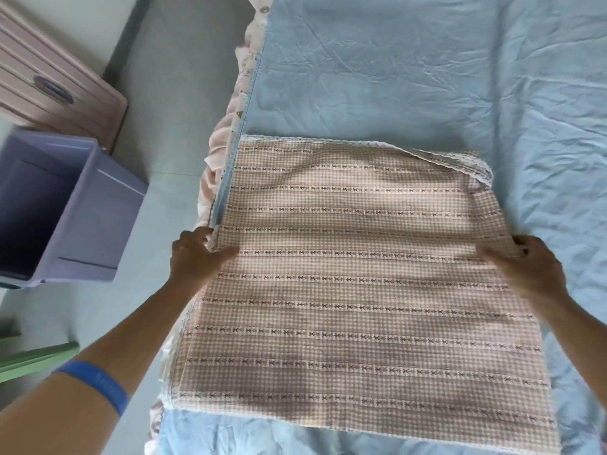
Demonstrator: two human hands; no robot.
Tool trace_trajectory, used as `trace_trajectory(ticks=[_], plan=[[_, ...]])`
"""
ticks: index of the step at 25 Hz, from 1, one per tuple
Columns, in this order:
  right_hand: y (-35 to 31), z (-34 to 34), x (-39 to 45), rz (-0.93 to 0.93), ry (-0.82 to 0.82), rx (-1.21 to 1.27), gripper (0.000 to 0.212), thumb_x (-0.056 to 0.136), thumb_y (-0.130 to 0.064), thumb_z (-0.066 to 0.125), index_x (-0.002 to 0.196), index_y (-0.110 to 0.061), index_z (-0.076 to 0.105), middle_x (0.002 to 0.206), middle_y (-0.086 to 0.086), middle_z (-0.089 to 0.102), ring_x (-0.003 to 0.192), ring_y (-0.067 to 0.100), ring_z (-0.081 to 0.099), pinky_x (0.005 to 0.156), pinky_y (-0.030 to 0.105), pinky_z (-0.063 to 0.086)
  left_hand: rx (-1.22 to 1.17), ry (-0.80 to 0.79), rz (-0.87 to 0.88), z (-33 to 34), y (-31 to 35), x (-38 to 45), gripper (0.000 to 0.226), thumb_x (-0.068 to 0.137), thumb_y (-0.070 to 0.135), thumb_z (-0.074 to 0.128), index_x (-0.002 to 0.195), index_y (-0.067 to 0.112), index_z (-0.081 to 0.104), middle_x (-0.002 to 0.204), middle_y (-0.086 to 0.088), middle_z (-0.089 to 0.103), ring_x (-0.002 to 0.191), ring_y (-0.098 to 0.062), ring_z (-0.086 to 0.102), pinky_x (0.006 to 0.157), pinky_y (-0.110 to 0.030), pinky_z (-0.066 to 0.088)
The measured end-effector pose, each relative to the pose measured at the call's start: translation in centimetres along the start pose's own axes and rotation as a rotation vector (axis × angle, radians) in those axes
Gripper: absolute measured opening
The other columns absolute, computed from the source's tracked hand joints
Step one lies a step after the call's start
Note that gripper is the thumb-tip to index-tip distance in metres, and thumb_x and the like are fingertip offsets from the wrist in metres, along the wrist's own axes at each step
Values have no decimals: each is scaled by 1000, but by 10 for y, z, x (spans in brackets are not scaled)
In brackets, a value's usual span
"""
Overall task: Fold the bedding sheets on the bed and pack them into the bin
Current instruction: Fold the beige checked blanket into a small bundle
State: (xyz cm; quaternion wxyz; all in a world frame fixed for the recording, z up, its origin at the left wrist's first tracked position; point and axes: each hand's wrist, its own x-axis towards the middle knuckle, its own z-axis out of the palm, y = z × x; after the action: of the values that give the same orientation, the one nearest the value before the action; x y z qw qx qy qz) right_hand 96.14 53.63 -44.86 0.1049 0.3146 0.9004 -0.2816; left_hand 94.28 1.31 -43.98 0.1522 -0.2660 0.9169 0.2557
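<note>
Folding the checked sheet (354, 284) on the bed (410, 70)

The left hand (193, 257) and right hand (525, 267) each pinch a side edge at mid-length, probably to fold it; the open bin (98, 211) waits on the floor.

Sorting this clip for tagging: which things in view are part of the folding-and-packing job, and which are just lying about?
Job: checked sheet, gripped at its side edges by left hand and right hand; purple bin on the floor; bed.
Lying about: pink ribbed case; green object.
</note>
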Motion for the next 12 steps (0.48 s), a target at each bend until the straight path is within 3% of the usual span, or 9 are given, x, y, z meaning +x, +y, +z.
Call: trace_trajectory(ticks=[2, 4, 6, 8, 10, 12], plan=[[2, -12, 5, -10, -48, 20, 99, 33, -100, 54, 81, -14, 69, 73, 6, 72, 75, 31, 68, 67, 41, 56, 144, -64, 5, -2, 11, 3, 77, 73, 55, 77, 135, 18, 53, 136, -9, 45, 130, -29, 38, 108, -48, 36], [5, -16, 9, -52, -81, 46, 93, 38, -97, 59, 73, -11, 66, 63, 5, 70, 67, 28, 69, 51, 38, 50, 141, -89, 46, -9, 18, 5, 76, 71, 53, 79, 133, 15, 54, 134, -7, 48, 126, -27, 42, 105, -46, 40], [6, -14, 5, -81, -88, 141, 81, 48, -85, 73, 79, -11, 65, 68, 5, 71, 68, 27, 69, 52, 35, 49, 176, -31, 118, -11, 15, 4, 74, 70, 54, 79, 130, 20, 53, 131, -4, 47, 124, -26, 42, 104, -48, 40], [3, -14, -4, -79, -157, 271, 60, 56, -58, 86, 86, -11, 65, 80, 10, 73, 68, 25, 66, 50, 26, 49, 161, -12, 160, -7, 13, 0, 73, 70, 50, 80, 130, 23, 49, 130, -3, 50, 121, -26, 47, 101, -47, 44], [5, -15, -8, -78, -213, 401, 49, 57, -39, 87, 91, -10, 67, 87, 12, 73, 72, 24, 65, 55, 23, 52, 1, -61, 94, -4, 16, -4, 68, 71, 37, 82, 129, 20, 50, 124, -1, 58, 111, -24, 56, 93, -41, 49], [6, -16, -7, -53, -281, 460, 50, 56, -34, 87, 96, -11, 69, 89, 10, 76, 81, 28, 70, 71, 31, 54, -181, -134, -36, -8, 24, -4, 56, 72, 22, 84, 121, 18, 56, 109, 2, 62, 93, -18, 59, 77, -27, 48]])
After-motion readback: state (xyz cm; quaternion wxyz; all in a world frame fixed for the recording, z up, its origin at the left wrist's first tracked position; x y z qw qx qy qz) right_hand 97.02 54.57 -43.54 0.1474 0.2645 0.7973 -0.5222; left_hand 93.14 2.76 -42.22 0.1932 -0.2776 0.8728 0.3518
